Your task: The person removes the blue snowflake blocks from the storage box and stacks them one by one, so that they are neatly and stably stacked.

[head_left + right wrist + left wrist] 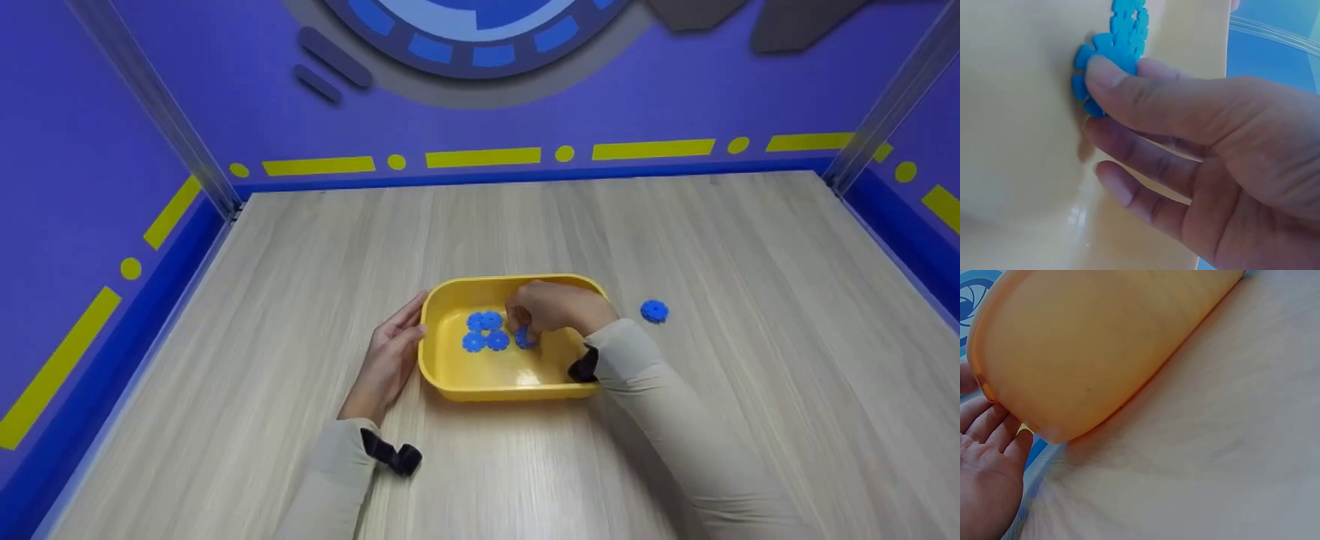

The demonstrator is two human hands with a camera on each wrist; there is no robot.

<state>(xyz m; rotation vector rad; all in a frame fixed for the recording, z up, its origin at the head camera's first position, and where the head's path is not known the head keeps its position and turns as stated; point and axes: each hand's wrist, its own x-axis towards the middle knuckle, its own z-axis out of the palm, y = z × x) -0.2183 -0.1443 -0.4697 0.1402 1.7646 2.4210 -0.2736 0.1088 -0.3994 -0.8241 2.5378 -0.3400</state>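
A yellow plastic basin (517,393) with rounded corners stands on the table in the head view. My left hand (390,356) grips its left side, thumb at the rim and fingers along the outer wall; the left wrist view shows those fingers (999,424) against the basin. Inside the basin, my right hand (561,304) pinches a blue notched disc (1081,84), a flower-shaped interlocking piece, between thumb and fingers. Several more blue discs (474,342) lie in a cluster on the basin floor, just left of the held one.
One loose blue disc (654,311) lies on the wooden table (322,262), right of the basin and near my right sleeve. Purple and blue panels (480,127) with yellow marks wall in the back and sides of the table.
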